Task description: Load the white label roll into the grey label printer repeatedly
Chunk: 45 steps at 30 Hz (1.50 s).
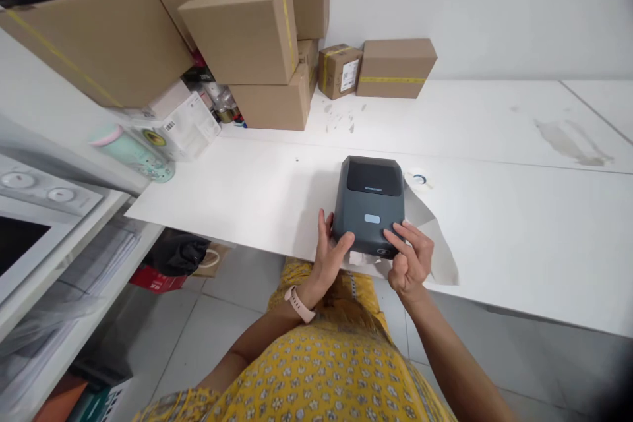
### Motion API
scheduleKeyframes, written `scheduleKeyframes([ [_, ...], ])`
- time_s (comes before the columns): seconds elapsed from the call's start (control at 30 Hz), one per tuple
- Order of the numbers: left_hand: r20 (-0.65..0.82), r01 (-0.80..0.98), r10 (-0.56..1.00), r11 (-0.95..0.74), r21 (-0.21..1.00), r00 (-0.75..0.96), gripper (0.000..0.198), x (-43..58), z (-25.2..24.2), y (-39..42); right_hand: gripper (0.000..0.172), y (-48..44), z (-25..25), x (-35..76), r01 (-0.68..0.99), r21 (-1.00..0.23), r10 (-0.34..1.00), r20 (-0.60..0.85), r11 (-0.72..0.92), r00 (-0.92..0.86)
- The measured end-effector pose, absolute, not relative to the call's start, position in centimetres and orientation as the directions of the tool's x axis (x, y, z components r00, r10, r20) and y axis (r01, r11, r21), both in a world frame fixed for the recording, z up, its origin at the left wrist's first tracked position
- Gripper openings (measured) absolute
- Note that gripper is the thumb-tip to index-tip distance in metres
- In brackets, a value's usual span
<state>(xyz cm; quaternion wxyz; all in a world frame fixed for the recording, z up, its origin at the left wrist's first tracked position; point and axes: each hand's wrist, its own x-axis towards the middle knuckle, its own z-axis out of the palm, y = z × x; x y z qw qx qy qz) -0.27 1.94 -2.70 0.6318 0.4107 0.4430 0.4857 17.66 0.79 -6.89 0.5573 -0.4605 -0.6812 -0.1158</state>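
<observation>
A dark grey label printer (pixel 368 211) stands near the front edge of the white table, with a dark window on top and a pale button below it. My left hand (pixel 330 254) grips its left front corner, thumb on top and fingers along the side. On the right front corner, my right hand (pixel 410 254) lays its fingers over the top, with the thumb bent at the front. A white roll (pixel 419 179) lies just behind the printer on the right. Pale backing paper (pixel 440 250) sticks out from beneath the printer and right hand.
Cardboard boxes (pixel 242 36) are stacked at the back left, and two smaller ones, including a long carton (pixel 395 69), stand along the wall. A mint-green bottle (pixel 133 153) leans by a white box (pixel 180 128). A microwave (pixel 39 211) sits on the shelf at left.
</observation>
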Motion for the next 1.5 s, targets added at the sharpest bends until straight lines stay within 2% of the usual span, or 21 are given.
scheduleKeyframes([
  [0.1,-0.179,-0.21,0.977,0.199,0.957,0.113,0.102,0.1,-2.4,2.7,0.045,1.5,-7.7,17.1,0.742,-0.381,0.451,0.885,0.552,0.118],
  [0.3,-0.117,-0.094,0.989,0.125,0.988,0.085,0.092,0.2,-3.2,3.5,0.042,1.9,-8.4,16.1,0.725,-0.431,0.407,0.885,0.537,0.225],
  [0.43,-0.154,-0.122,0.984,0.165,0.979,0.094,0.09,-0.8,-3.3,2.2,0.04,1.1,-6.7,16.5,0.694,-0.509,0.541,0.817,0.509,0.202],
  [0.53,-0.217,-0.063,0.975,0.215,0.975,-0.038,0.065,-1.7,-3.4,-0.1,0.045,0.8,-4.9,17.0,0.657,-0.589,0.676,0.72,0.471,0.161],
  [0.57,-0.27,-0.05,0.963,0.268,0.962,-0.024,0.056,-1.9,-3.3,-0.7,0.047,0.9,-4.4,17.1,0.644,-0.605,0.705,0.695,0.468,0.14],
  [0.63,-0.389,-0.039,0.909,0.398,0.916,0.149,0.051,-1.9,-3.0,-1.2,0.05,1.2,-3.7,17.2,0.629,-0.614,0.735,0.671,0.477,0.098],
  [0.73,-0.45,-0.047,0.768,0.526,0.849,0.455,0.052,-1.2,-2.3,-0.5,0.051,1.7,-3.4,17.0,0.635,-0.591,0.733,0.677,0.497,0.056],
  [0.8,-0.445,-0.075,0.735,0.554,0.829,0.512,0.053,-0.6,-2.0,0.3,0.05,1.9,-3.5,16.9,0.641,-0.578,0.727,0.686,0.506,0.044],
  [1.13,-0.392,-0.23,0.799,0.531,0.815,0.456,0.054,0.8,-2.7,0.2,0.046,1.9,-3.6,17.6,0.694,-0.505,0.73,0.681,0.514,-0.045],
  [1.5,-0.388,-0.163,0.833,0.479,0.862,0.394,0.05,0.7,-3.3,0.5,0.035,1.9,-2.8,17.3,0.815,-0.37,0.721,0.687,0.447,-0.084],
])
